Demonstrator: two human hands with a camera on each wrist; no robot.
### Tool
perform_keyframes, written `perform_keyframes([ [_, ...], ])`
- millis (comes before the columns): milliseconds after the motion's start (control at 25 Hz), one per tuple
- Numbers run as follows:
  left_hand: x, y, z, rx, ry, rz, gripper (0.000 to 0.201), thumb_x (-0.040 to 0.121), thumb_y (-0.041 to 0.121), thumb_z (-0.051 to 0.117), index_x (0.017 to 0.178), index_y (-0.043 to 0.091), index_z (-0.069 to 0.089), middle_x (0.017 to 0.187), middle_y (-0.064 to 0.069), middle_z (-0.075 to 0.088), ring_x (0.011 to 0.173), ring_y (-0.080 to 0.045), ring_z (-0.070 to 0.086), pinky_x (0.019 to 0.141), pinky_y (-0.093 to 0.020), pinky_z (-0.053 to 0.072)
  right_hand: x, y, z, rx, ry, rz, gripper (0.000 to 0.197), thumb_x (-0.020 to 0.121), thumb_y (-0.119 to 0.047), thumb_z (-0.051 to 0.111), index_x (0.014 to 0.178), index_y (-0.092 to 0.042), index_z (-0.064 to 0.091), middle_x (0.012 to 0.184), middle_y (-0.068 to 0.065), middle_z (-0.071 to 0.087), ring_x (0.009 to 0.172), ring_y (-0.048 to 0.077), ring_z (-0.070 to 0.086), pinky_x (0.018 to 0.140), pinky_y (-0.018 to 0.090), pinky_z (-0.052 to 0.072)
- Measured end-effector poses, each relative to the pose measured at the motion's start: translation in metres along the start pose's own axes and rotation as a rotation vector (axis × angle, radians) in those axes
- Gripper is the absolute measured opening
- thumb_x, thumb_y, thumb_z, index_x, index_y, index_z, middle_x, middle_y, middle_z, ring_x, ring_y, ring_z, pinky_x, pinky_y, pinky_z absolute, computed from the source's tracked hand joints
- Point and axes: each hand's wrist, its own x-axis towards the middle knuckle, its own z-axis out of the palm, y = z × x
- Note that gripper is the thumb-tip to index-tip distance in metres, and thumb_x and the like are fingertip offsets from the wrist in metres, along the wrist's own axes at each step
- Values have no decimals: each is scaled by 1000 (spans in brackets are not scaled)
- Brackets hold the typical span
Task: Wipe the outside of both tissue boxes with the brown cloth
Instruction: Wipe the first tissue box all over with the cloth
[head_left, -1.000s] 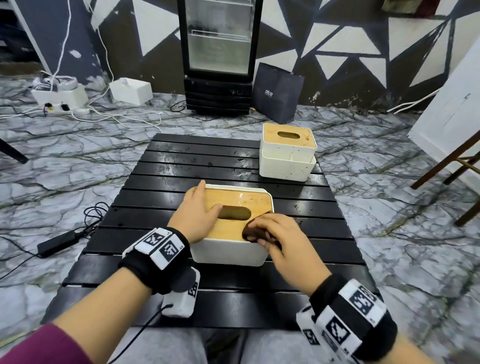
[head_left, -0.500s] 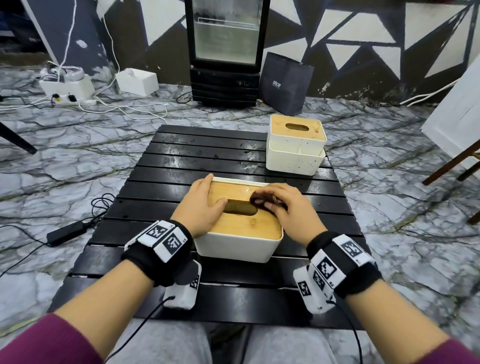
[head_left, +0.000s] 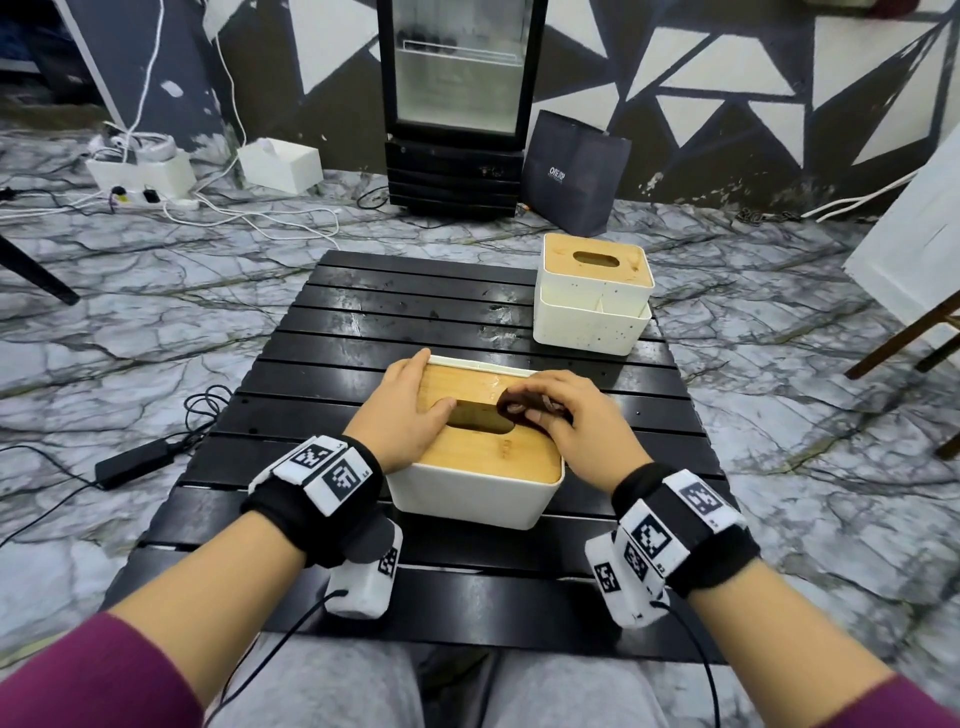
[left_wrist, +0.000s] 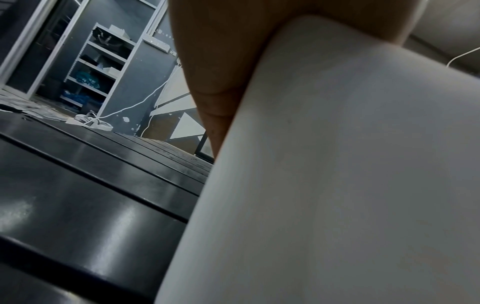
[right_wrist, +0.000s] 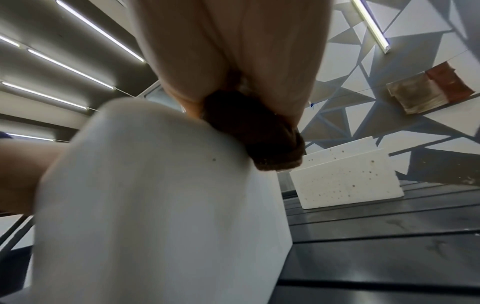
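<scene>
Bamboo is the surface under work at this moment: the right hand (head_left: 574, 421) has its fingers curled round the bunched brown cloth (head_left: 517, 408) and presses it onto the wooden lid of the near tissue box (head_left: 475, 488), just right of the oval slot, toward the far edge. From the right wrist view the cloth (right_wrist: 255, 131) shows as a dark wad squeezed between the fingers and the top corner of the box. The left hand (head_left: 410, 410) lies flat with straight fingers over the left part of the lid and its far-left corner, bracing the box on the black slatted table (head_left: 363, 332). Judging by this, the task looks to be in its early part: the lid of the near box is being wiped, and I cannot tell whether its white side walls have been done, though one small dark speck shows on the wall nearest the right wrist. The far tissue box (head_left: 592, 296) stands apart at the table's far right corner, touched by neither hand, its white walls visibly dotted with brown specks, so it seems wholly left to do.
</scene>
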Motion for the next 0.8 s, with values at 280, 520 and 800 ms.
perform_keyframes([
  [280,1,0,1,2,3,-7,69,95,33,48,150,15,11,155,-4,17,137,-20,31,108,-26,26,-44,-9,6,40,-15,-64,40,83,2,55,106,-30,63,108,-32,46,112,1,41,96,2,24],
  [520,2,0,0,5,-7,5,68,94,34,49,149,17,14,153,-3,20,133,-20,36,104,-28,30,-30,0,5,71,-4,-60,36,84,-3,58,105,-31,63,108,-28,49,113,8,45,100,10,30],
  [800,1,-1,-1,10,-6,3,69,93,36,51,149,19,16,153,-1,22,132,-21,37,103,-30,33,5,4,-4,31,5,0,28,85,-7,58,107,-22,63,106,-10,52,109,15,50,97,23,36],
])
